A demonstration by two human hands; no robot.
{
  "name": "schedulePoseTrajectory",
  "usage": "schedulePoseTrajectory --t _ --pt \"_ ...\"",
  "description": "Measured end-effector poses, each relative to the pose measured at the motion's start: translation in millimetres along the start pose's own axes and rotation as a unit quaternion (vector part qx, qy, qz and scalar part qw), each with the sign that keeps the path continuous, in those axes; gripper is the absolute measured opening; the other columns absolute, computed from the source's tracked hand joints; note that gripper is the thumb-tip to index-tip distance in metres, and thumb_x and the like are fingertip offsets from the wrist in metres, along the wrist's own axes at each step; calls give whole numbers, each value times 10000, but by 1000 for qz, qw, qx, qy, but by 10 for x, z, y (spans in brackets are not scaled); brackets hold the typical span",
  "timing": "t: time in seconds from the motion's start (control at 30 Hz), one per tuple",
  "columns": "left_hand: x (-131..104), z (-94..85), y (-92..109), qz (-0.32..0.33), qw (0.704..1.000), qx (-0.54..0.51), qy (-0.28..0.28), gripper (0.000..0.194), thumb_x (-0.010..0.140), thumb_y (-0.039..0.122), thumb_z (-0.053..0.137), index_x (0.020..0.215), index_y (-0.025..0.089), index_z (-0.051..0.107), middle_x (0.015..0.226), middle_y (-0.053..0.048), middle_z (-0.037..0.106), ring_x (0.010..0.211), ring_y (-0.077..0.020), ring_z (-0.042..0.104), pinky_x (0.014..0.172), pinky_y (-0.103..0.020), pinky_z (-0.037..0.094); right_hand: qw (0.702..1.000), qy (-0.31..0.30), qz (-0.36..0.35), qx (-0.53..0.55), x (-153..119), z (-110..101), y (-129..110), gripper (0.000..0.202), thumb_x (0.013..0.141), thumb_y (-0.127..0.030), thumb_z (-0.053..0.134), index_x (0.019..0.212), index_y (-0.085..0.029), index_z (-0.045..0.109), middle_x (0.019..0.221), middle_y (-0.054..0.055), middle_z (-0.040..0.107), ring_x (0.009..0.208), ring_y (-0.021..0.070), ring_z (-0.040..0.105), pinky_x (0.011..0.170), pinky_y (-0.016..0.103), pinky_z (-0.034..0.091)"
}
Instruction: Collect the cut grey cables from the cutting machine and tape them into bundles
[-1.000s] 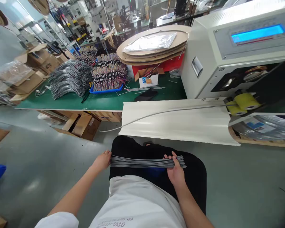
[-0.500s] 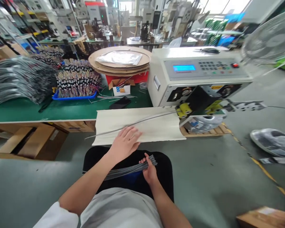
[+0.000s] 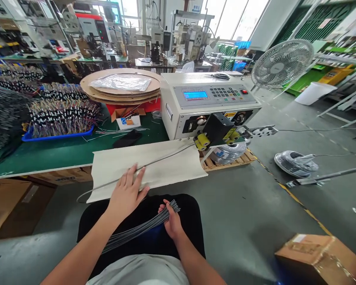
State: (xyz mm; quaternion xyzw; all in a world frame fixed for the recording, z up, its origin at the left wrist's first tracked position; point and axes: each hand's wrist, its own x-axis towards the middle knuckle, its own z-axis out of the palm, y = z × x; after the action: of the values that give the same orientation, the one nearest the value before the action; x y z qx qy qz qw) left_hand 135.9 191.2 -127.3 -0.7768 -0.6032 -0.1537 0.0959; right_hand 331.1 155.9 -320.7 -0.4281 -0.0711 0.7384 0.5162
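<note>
My left hand (image 3: 128, 190) lies over the cream tray (image 3: 172, 170), fingers spread, its fingertips at a single grey cable (image 3: 166, 156). That cable runs from the yellow rollers (image 3: 202, 141) of the white machine (image 3: 172, 95) leftward past the tray's left edge, where its end curves down. Above my lap, my right hand (image 3: 172, 221) is wrapped round a bundle of grey cables (image 3: 142, 228) near their right-hand ends. The bundle stretches left across my dark trousers, and its far end is hidden behind my left forearm.
On the green bench (image 3: 59, 156) are a blue tray (image 3: 59, 135) of wire assemblies, round boards (image 3: 90, 93), a small box (image 3: 129, 122) and a dark phone (image 3: 127, 138). A fan (image 3: 280, 67), a cable coil (image 3: 295, 163) and a carton (image 3: 317, 253) stand to the right.
The view has turned to the right. My left hand has shifted leftward along the cable with its fingers more spread. My right hand still holds the bundle.
</note>
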Motion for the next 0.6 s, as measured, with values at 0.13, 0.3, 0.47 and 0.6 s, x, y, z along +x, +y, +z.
schedulePoseTrajectory --t 0.13,0.3,0.47,0.6 --pt "-224 -29 -216 17 999 25 -18 566 934 468 474 1443 232 398 1281 -128 590 1113 -279 585 895 -402 481 1000 -19 -6 15 8 -45 -3 378 733 -442 784 1027 -223 694 816 30 718 769 179 674 823 365 543" --pt "-634 -197 -569 146 981 42 119 346 851 212 643 1192 247 604 783 9 664 709 -132 626 682 -271 444 1000 -26 7 13 -5 -44 -30 413 743 -421 776 1080 -200 687 965 78 744 915 220 699 891 398 530" --pt "-1179 -273 -579 229 968 48 93 419 794 151 695 1198 215 604 618 51 599 544 -94 569 612 -266 431 999 -36 21 19 -9 -30 -37 409 756 -405 759 1097 -193 685 1082 108 732 1001 237 696 923 390 516" --pt "-1633 -62 -451 176 983 53 -19 285 866 177 607 1144 232 637 682 28 641 582 -98 610 593 -260 443 999 -36 22 31 -3 -32 -19 368 760 -383 754 1071 -197 691 1083 103 734 1004 245 694 915 392 518"
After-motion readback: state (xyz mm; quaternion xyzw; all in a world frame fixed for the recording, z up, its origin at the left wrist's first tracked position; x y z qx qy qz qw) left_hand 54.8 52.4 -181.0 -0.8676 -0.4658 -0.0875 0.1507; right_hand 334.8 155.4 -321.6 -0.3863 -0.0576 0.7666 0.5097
